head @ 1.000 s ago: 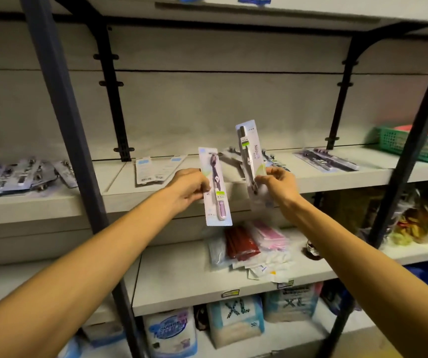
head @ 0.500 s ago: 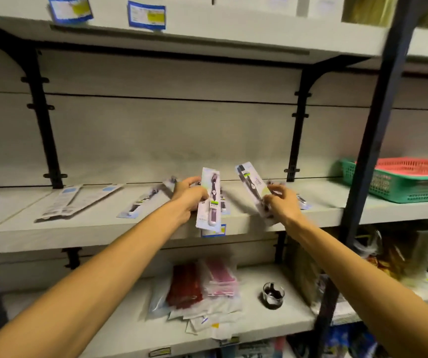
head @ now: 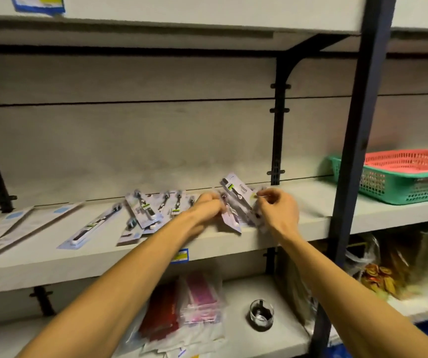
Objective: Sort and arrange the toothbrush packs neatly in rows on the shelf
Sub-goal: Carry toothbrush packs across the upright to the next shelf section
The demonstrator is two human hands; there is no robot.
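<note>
**Inspector:** Head view. Report the hands.

**Operator:** I see both over the middle shelf (head: 233, 244), just left of the dark upright post (head: 357, 151). The left hand (head: 206, 206) is blurred; its fingers are curled onto a toothbrush pack with a pink-handled brush (head: 229, 219), whose near corner hangs just past the shelf's front edge. The right hand (head: 278, 209) pinches the near end of a second pack, the tilted pack (head: 236, 192), between thumb and curled fingers. That pack rises at a slant, far end up and leaning left. The two packs overlap between the hands; I cannot tell whether they touch.

**Inspector:** Remaining packs?

**Operator:** A loose cluster of packs (head: 153, 208) lies flat on the same shelf just left of the left hand, overlapping at mixed angles. Farther left, one single pack (head: 91, 226) lies diagonally by itself. At the far left edge are two pale packs (head: 14, 228), face down, side by side.

**Inspector:** Other items in the view?

**Operator:** On the right, beyond the post, a red basket (head: 409, 161) sits nested in a green basket (head: 399, 187) on the same shelf level. On the lower shelf, red and pink packets (head: 182, 306) lie under my forearms, with a small glass (head: 261, 314) to their right and bagged goods (head: 388, 275) farther right. A blue-and-yellow price tag (head: 182, 255) is on the shelf's front edge, partly behind the left forearm.
</note>
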